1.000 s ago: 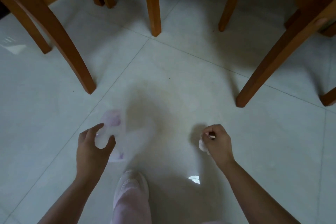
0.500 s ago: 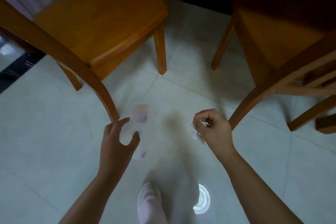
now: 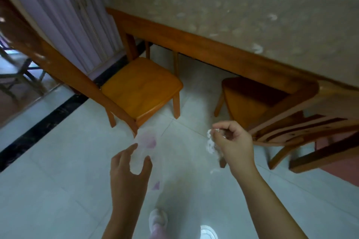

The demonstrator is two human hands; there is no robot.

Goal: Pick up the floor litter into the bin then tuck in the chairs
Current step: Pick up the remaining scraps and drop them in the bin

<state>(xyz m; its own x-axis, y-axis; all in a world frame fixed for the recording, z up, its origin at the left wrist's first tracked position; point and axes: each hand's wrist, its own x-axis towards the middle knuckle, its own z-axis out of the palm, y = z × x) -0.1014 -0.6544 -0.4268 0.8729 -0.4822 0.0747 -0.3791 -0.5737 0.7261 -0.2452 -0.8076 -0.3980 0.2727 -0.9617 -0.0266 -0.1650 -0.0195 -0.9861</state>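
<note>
- Left hand (image 3: 129, 169): thumb and fingers pinch the lower edge of a thin, see-through plastic wrapper with pink-purple printed patches (image 3: 144, 144). It stands up from my grip, off the floor, blurred in the frame.
- Right hand (image 3: 232, 142): curled closed, fingertips pinching a small crumpled white paper scrap (image 3: 210, 143) that hangs from the thumb side. Also clear of the floor.
- So both pieces of litter are in hand, held apart from each other in front of me, above the pale glossy tiled floor (image 3: 58, 190).
- Bin: not in view. I cannot tell which way it lies from here.
- Floor between my hands and the chairs shows no further litter that I can make out; a small white fleck just below my right wrist may be glare or a scrap, too blurred to call.
- Left wooden chair with an orange-brown seat (image 3: 141, 87): pulled out, standing apart from the long wooden table with a mottled beige top (image 3: 233, 17).
- Right wooden chair with a darker seat (image 3: 256, 101): also out, its seat only partly under the table edge, back rail near my right hand.
- Judgement: litter pickup step, at the carry stage; nothing binned yet, neither chair tucked.
- Next move calls for: keeping both pinches closed (both items are light and could slip), finding the bin, dropping both in. Then hands are free to push each chair in.
</note>
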